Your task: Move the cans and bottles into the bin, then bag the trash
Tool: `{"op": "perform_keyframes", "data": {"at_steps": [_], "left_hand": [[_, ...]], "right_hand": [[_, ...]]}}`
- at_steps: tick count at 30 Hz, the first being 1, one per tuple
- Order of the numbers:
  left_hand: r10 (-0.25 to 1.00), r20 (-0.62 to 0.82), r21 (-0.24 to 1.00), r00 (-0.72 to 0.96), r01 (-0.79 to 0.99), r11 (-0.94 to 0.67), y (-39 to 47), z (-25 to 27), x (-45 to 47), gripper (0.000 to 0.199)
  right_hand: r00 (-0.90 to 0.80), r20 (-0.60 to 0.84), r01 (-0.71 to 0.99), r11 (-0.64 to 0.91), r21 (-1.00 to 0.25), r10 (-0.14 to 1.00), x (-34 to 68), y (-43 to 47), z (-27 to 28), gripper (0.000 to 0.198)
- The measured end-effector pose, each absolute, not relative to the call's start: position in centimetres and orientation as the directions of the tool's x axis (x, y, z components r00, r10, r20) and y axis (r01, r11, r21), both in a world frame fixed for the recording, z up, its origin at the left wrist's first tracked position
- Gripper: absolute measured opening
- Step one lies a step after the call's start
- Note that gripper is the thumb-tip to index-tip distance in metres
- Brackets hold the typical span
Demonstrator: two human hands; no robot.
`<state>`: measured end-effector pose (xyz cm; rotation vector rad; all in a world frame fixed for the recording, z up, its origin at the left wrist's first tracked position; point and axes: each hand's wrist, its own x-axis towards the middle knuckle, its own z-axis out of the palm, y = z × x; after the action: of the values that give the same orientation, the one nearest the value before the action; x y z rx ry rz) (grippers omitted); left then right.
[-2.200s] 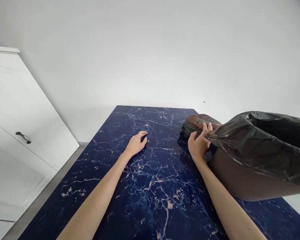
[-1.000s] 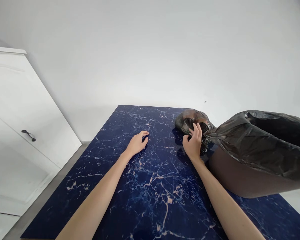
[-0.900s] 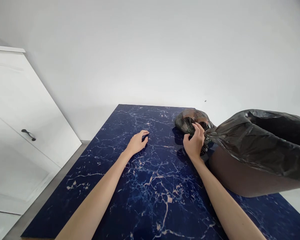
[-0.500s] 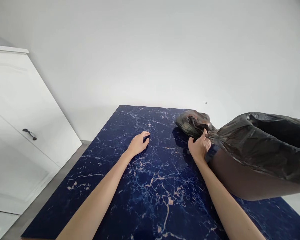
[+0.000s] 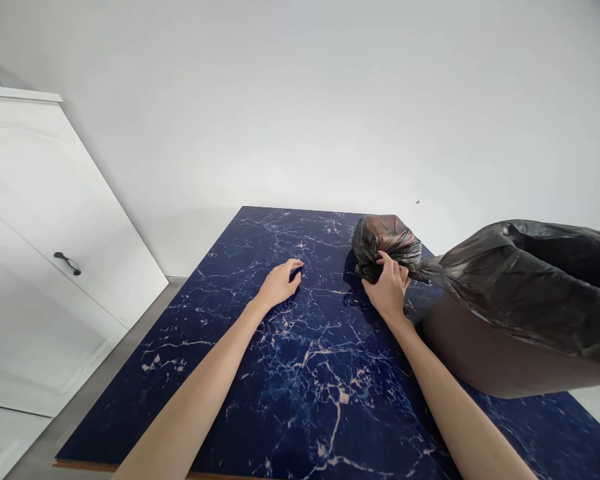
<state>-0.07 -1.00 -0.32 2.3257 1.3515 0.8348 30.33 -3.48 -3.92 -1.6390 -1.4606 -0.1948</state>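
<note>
A brown bin (image 5: pixel 485 357) lined with a black plastic bag (image 5: pixel 520 287) lies tilted on the right of a dark blue marbled tabletop (image 5: pixel 300 373). The bag's loose end (image 5: pixel 383 237) is bunched into a crumpled lump at the table's far right. My right hand (image 5: pixel 387 290) grips that bunched plastic just below the lump. Near the middle of the tabletop my left hand (image 5: pixel 280 283) rests with its fingers curled down, holding nothing.
A white cabinet (image 5: pixel 40 260) with a dark handle (image 5: pixel 67 263) stands at the left, beside a grey floor strip (image 5: pixel 105 380). A plain white wall (image 5: pixel 300 107) rises behind the table. The table's near wooden edge (image 5: pixel 95 465) shows at the bottom left.
My right hand has worked the bag's loose end, gathering it into a tighter, taller bunch and shifting slightly left. My left hand has stayed on the tabletop.
</note>
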Motion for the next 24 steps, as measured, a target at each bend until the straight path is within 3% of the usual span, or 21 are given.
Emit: {"op": "perform_keyframes", "data": {"at_steps": [6, 15, 19, 24], "left_hand": [[0.816, 0.406, 0.453, 0.411, 0.685, -0.571, -1.0, -0.8, 0.1, 0.032], [0.615, 0.639, 0.236, 0.461, 0.644, -0.728, -3.3, 0.7, 2.1, 0.043], [0.579, 0.673, 0.195, 0.461, 0.644, -0.74, -3.7, 0.5, 2.7, 0.035], [0.606, 0.713, 0.25, 0.352, 0.68, -0.69, -3.2, 0.0, 2.5, 0.014]], "right_hand": [[0.103, 0.673, 0.804, 0.337, -0.489, 0.732, 28.5, -3.9, -3.3, 0.058], [-0.267, 0.701, 0.629, 0.671, -0.393, 0.661, 23.7, -6.0, -2.2, 0.062], [-0.237, 0.73, 0.633, 0.672, -0.385, 0.641, 23.4, -6.4, -2.0, 0.061], [-0.037, 0.766, 0.727, 0.543, -0.42, 0.642, 24.1, -5.8, -2.3, 0.055]]}}
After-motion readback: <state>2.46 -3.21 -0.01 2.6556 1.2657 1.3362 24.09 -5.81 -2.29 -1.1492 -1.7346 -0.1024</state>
